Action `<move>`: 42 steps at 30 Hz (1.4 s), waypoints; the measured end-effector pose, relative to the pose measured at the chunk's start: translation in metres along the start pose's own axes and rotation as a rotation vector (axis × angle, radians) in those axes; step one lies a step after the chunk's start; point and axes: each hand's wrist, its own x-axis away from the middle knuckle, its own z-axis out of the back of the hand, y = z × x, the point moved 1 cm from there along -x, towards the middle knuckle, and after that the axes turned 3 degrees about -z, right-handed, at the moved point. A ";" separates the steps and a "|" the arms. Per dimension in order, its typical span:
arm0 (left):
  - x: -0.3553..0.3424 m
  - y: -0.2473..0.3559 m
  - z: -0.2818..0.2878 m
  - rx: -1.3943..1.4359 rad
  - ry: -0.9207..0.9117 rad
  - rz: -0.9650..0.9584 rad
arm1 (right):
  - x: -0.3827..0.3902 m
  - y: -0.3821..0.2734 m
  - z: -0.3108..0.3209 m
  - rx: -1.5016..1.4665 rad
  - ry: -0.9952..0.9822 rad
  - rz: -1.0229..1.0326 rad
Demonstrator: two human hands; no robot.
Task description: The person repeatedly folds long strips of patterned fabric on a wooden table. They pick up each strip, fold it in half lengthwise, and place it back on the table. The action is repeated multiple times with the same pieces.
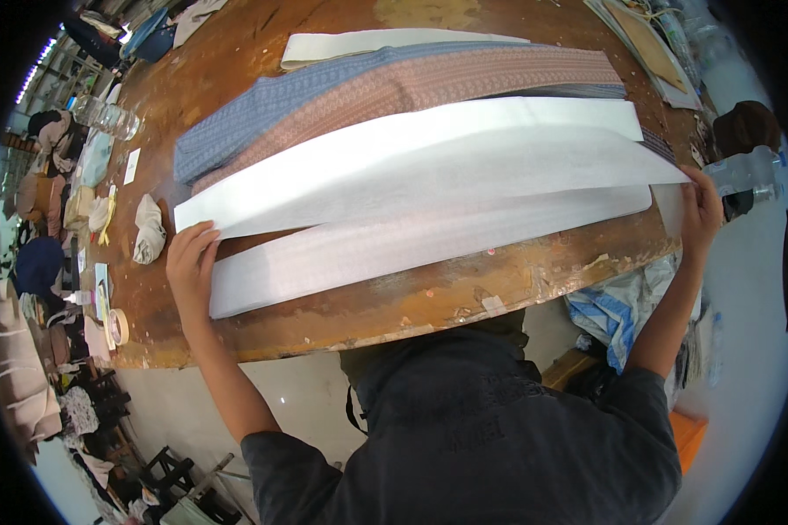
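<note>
A long white strip (429, 157) stretches between my hands over the worn wooden table (350, 341). My left hand (193, 262) has its fingers on the strip's left end, closed over its edge. My right hand (700, 210) pinches the strip's tapering right end, past the right side of the pile. Nearer me, a second white strip (368, 267) lies flat, reaching under the upper one. Behind them lie a patterned pink fabric strip (517, 70), a blue patterned one (219, 131) and another white strip (341, 44). A dark striped piece shows at the right between the layers.
At the left are a plastic bottle (105, 116), a crumpled cream cloth (149, 229), a tape roll (118, 325) and piled fabrics. Boards (643, 48) lie at the back right, with bottles (749, 175) beside the right edge and plastic sacks (604, 324) below it.
</note>
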 end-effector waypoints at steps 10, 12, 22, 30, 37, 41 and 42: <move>0.048 -0.023 0.054 0.251 0.054 0.473 | 0.005 0.030 0.014 -0.110 -0.379 -0.144; 0.055 -0.025 0.050 0.328 0.133 0.550 | 0.001 0.036 0.015 -0.122 -0.499 -0.246; 0.061 -0.002 0.008 0.399 0.000 0.690 | -0.020 0.078 -0.055 -0.068 -0.249 -0.171; 0.052 0.001 0.010 0.326 0.002 0.697 | -0.017 0.081 -0.062 -0.031 -0.247 -0.211; 0.049 0.000 0.003 0.193 0.007 0.531 | -0.012 0.081 -0.061 0.048 -0.262 -0.263; 0.056 0.004 0.010 0.207 -0.029 0.672 | -0.001 0.080 -0.045 -0.114 -0.235 -0.340; 0.057 0.004 0.011 0.196 -0.036 0.696 | 0.002 0.081 -0.039 -0.075 -0.230 -0.423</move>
